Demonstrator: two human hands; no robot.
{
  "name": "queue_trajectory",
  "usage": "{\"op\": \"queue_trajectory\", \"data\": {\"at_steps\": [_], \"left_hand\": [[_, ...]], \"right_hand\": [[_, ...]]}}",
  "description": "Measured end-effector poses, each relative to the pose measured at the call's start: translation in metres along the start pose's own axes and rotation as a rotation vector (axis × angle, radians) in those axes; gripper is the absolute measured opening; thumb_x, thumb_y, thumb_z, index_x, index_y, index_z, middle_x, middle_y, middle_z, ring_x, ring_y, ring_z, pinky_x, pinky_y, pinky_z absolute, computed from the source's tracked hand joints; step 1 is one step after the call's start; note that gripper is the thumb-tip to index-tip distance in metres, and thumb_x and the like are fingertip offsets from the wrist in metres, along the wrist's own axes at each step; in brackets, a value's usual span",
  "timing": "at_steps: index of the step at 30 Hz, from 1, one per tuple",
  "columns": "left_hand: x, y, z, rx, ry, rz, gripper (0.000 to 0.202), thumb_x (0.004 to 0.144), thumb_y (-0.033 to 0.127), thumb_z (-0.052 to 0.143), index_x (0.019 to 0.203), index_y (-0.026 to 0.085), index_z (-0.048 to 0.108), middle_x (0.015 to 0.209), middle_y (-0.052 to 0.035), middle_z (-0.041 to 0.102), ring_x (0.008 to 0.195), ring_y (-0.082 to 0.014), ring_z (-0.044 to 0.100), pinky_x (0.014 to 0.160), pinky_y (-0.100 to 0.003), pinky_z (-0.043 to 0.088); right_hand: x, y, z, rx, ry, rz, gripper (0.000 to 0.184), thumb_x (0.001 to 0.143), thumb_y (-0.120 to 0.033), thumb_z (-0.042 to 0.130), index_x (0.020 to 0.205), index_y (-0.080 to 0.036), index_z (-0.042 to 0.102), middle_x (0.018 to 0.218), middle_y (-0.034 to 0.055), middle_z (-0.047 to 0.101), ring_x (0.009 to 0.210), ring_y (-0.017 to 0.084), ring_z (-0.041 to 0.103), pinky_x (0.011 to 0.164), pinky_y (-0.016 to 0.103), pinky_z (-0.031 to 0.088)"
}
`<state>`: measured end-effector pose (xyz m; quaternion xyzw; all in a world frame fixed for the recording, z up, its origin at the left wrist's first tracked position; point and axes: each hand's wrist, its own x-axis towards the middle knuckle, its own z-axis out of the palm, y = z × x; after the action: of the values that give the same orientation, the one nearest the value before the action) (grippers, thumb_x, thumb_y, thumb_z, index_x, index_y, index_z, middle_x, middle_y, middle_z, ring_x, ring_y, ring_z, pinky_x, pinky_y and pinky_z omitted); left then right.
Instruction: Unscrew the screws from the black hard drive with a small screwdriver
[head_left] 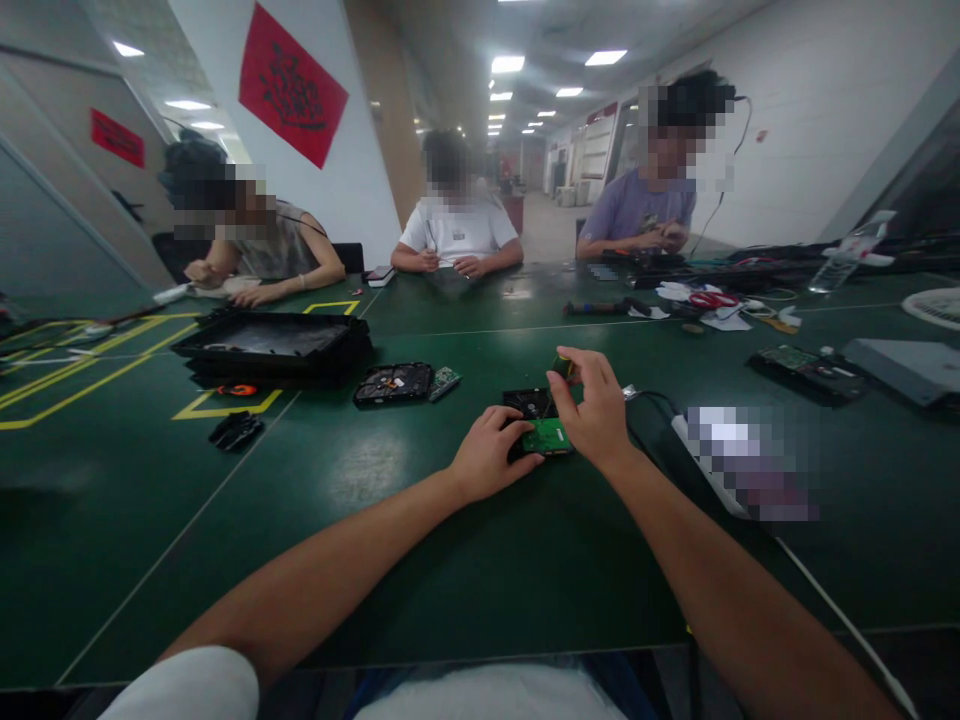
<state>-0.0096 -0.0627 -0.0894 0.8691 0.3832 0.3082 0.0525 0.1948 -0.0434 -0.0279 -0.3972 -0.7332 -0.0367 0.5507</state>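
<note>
A black hard drive (529,402) with a green circuit board (547,437) on it lies on the dark green table (420,560) in front of me. My left hand (491,455) rests on the drive's near left side, fingers curled over it. My right hand (596,405) is closed round the green-topped handle of a small screwdriver (561,366), which stands upright over the drive.
A second opened hard drive (394,384) with a loose board (444,381) lies to the left, beside a stack of black trays (274,348). A power strip (720,450) and cable lie right. Three other people sit at the far side, hands busy. Tools and parts clutter the far right.
</note>
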Motion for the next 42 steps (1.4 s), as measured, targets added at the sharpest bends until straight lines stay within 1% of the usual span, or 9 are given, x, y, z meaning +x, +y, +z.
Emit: {"op": "queue_trajectory", "data": {"at_steps": [4,8,11,17,20,24,30,37,42], "left_hand": [[-0.0007,-0.0012,0.0003,0.006,0.002,0.002,0.047,0.090,0.049,0.074,0.127,0.022,0.067,0.128,-0.0139,0.060,0.124,-0.0327,0.056,0.105,-0.053,0.052],[-0.0012,-0.0022,0.0010,0.003,0.002,0.003,0.047,0.089,0.050,0.074,0.127,0.023,0.067,0.128,-0.0134,0.060,0.124,-0.0326,0.056,0.105,-0.053,0.053],[-0.0011,-0.0017,0.0006,0.004,-0.002,0.000,0.046,0.089,0.049,0.074,0.127,0.023,0.067,0.129,-0.0136,0.060,0.124,-0.0327,0.056,0.105,-0.053,0.053],[-0.0012,-0.0016,0.0001,0.006,-0.003,0.001,0.047,0.090,0.050,0.073,0.127,0.022,0.066,0.128,-0.0138,0.061,0.123,-0.0327,0.056,0.105,-0.053,0.053],[-0.0012,-0.0013,0.0000,-0.007,-0.002,0.000,0.047,0.089,0.050,0.073,0.127,0.022,0.066,0.128,-0.0140,0.061,0.124,-0.0328,0.056,0.104,-0.053,0.053],[-0.0010,-0.0003,-0.0001,-0.020,0.007,-0.004,0.047,0.090,0.050,0.073,0.128,0.023,0.067,0.129,-0.0137,0.060,0.124,-0.0327,0.056,0.104,-0.053,0.053],[-0.0007,-0.0012,0.0010,-0.016,0.006,-0.002,0.046,0.090,0.051,0.072,0.127,0.024,0.067,0.128,-0.0136,0.061,0.124,-0.0330,0.056,0.104,-0.053,0.053],[-0.0003,0.0008,-0.0007,-0.010,0.010,0.005,0.045,0.091,0.051,0.071,0.126,0.022,0.067,0.128,-0.0144,0.061,0.124,-0.0329,0.057,0.104,-0.053,0.053],[-0.0001,0.0005,-0.0002,-0.008,0.012,0.006,0.045,0.090,0.050,0.072,0.126,0.023,0.067,0.127,-0.0137,0.061,0.123,-0.0328,0.057,0.104,-0.054,0.053]], "right_hand": [[0.0014,0.0006,-0.0018,-0.009,0.009,0.005,0.032,0.098,-0.038,0.063,0.129,-0.028,0.061,0.117,0.0109,0.059,0.104,0.026,0.063,0.085,0.044,0.062],[0.0028,0.0012,-0.0031,0.001,-0.036,-0.023,0.031,0.103,-0.032,0.052,0.133,-0.029,0.059,0.123,0.0110,0.064,0.113,0.027,0.063,0.095,0.048,0.059],[0.0023,0.0017,-0.0030,0.018,-0.037,-0.016,0.035,0.104,-0.031,0.048,0.138,-0.028,0.056,0.127,0.0114,0.065,0.115,0.027,0.064,0.095,0.048,0.059],[0.0002,0.0036,-0.0027,0.006,0.007,0.016,0.033,0.099,-0.038,0.062,0.130,-0.028,0.062,0.121,0.0116,0.059,0.109,0.027,0.063,0.087,0.045,0.062],[0.0005,0.0045,-0.0019,-0.012,0.005,0.001,0.033,0.102,-0.033,0.055,0.134,-0.027,0.060,0.123,0.0124,0.060,0.115,0.028,0.062,0.095,0.049,0.060],[0.0008,0.0058,-0.0002,0.001,-0.022,-0.025,0.042,0.104,-0.029,0.045,0.146,-0.027,0.050,0.135,0.0132,0.062,0.127,0.030,0.060,0.106,0.055,0.054],[0.0010,0.0018,-0.0022,-0.008,0.009,0.012,0.037,0.098,-0.038,0.063,0.133,-0.029,0.060,0.117,0.0105,0.063,0.098,0.025,0.066,0.084,0.045,0.063],[0.0007,0.0009,-0.0017,0.058,-0.026,0.018,0.035,0.104,-0.032,0.051,0.139,-0.027,0.054,0.129,0.0110,0.066,0.108,0.025,0.068,0.093,0.046,0.061],[0.0022,0.0001,-0.0035,-0.019,-0.018,0.007,0.032,0.099,-0.041,0.063,0.128,-0.027,0.062,0.113,0.0099,0.068,0.097,0.026,0.068,0.086,0.045,0.061]]}}
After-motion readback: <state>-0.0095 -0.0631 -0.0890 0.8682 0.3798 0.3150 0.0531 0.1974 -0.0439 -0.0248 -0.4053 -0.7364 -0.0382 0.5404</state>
